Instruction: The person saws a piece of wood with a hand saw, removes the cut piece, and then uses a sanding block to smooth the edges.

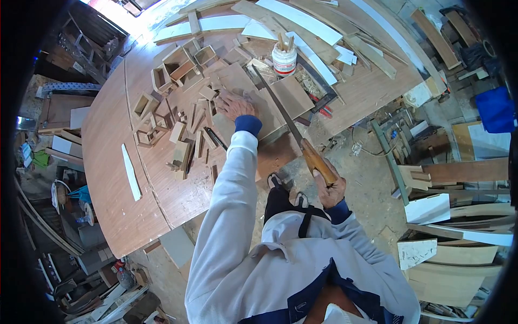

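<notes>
My right hand (330, 189) is wrapped round the wooden handle (315, 160) of a long, narrow saw. Its dark blade (280, 108) slants up and left over the edge of the table, its far end near a wooden board (237, 81). My left hand (235, 105) lies on the boards, fingers stretched toward small wood blocks (208, 92); whether anything is under the palm is hidden. Just right of the blade is a flat brown panel (292, 96). Small wood sticks (197, 116) lie left of my left hand.
Small open wooden boxes (181, 66) and a white tub of sticks (284, 58) stand on the table (108, 162). Long white strips (299, 21) lie at its far side. A wood-shavings tray (314, 81) is beside the tub. Stacked curved boards (458, 254) are at right.
</notes>
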### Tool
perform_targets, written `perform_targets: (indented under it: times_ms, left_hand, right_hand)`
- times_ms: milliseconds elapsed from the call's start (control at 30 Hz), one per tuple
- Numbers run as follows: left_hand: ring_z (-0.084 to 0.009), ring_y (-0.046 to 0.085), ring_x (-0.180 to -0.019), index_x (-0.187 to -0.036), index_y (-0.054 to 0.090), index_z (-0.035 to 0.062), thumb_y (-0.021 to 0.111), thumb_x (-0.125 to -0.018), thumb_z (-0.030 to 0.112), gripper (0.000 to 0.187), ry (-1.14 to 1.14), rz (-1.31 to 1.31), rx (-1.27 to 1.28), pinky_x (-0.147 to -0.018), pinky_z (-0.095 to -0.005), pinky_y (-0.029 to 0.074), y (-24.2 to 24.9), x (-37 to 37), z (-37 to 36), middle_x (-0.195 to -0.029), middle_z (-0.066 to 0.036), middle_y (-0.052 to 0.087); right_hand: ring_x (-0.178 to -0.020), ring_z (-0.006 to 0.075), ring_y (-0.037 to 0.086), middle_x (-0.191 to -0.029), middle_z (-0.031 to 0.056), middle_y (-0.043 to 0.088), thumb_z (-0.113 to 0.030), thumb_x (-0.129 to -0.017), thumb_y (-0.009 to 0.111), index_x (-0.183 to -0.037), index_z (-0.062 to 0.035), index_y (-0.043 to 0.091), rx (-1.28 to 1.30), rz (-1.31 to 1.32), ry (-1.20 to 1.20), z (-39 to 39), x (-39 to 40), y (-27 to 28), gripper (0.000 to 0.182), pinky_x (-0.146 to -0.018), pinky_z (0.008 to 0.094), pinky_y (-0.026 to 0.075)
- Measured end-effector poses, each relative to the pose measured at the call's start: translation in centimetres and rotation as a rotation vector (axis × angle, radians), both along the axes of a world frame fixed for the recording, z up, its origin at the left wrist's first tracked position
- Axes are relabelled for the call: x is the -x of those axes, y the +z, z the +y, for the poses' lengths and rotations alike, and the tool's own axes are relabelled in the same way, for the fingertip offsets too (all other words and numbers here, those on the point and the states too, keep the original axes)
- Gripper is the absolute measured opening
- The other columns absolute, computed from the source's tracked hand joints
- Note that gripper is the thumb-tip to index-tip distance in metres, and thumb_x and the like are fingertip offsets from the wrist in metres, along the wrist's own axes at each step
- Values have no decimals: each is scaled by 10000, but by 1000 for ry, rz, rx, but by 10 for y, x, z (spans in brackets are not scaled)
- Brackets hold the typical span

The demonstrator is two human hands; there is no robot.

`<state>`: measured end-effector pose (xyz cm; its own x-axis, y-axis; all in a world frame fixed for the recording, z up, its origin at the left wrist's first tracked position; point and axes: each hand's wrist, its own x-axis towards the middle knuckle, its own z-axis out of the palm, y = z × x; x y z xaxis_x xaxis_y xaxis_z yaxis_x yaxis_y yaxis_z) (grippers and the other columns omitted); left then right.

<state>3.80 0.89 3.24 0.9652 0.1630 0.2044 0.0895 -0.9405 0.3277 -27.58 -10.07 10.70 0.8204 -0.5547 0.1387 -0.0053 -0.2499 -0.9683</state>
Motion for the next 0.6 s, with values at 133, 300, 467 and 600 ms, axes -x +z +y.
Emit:
perform_targets:
  times_ms: [133,300,467,600]
  left_hand:
    - [-376,225,-1393,-1415,286,-11,534,-880,423,733,-101,-96,1,-1127,-545,157,3,36,-1,-1495,-160,284]
    - [-412,236,-1375,-1379,334,-45,509,-905,357,645,-317,-59,86,-1139,-541,130,3,64,-7,-1462,-205,322]
    - [-469,175,-1379,-1327,456,-61,415,-954,347,554,-403,-83,-135,-1161,-504,84,-13,64,-7,-1461,-223,340]
    - [-457,253,-1345,-1270,447,-125,468,-933,310,551,-424,-239,-57,-1154,-521,94,-16,66,-7,-1382,-282,407]
  right_hand:
    - [-921,146,651,-1060,132,680,-60,-856,655,-1206,32,578,-33,-3,12,-3,6,-10,370,-805,269,499]
    - [-945,153,651,-1070,141,680,-54,-845,660,-1195,38,585,0,14,5,-4,13,-10,370,-818,274,500]
    - [-948,154,651,-1070,134,680,-52,-836,663,-1203,37,583,-53,19,7,-5,23,-20,386,-827,274,501]
    - [-941,148,652,-1068,129,680,-52,-832,664,-1220,27,577,-41,14,7,-8,27,-22,405,-829,271,499]
